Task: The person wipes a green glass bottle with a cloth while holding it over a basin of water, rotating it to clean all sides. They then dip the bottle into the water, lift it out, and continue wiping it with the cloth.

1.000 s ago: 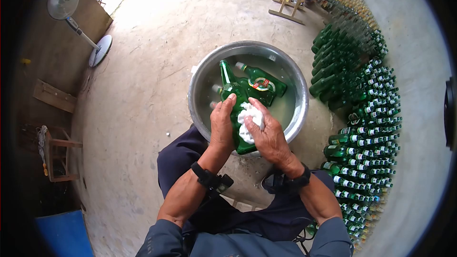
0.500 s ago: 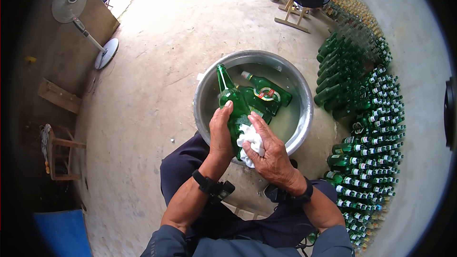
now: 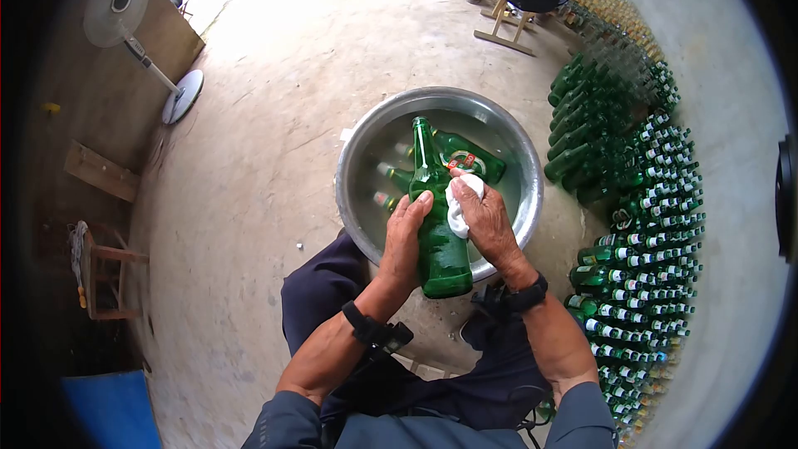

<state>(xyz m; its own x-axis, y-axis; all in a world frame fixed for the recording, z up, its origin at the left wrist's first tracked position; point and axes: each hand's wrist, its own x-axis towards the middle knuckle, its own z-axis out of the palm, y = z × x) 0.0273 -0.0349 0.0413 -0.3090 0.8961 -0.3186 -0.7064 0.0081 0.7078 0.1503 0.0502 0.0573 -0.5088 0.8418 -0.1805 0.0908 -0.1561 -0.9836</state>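
Observation:
I sit over a wide metal basin [image 3: 359, 141] with water and several green bottles [image 3: 470, 155] lying in it. My left hand [image 3: 406, 241] grips a green glass bottle [image 3: 440, 254] by its body, neck pointing away over the basin. My right hand [image 3: 489, 220] presses a white cloth [image 3: 459, 206] against the bottle's right side near the shoulder.
Rows of green bottles [image 3: 640, 224] lie stacked on the concrete floor to my right. A standing fan [image 3: 133, 29] is at the far left beside wooden pieces [image 3: 104, 170]. Another person sits on a wooden stool [image 3: 503, 21] at the top. A blue item [image 3: 112, 411] is at lower left.
The bottle swung its neck from the left toward the middle and its base came nearer to me. My right hand with the cloth slid up from the base toward the shoulder.

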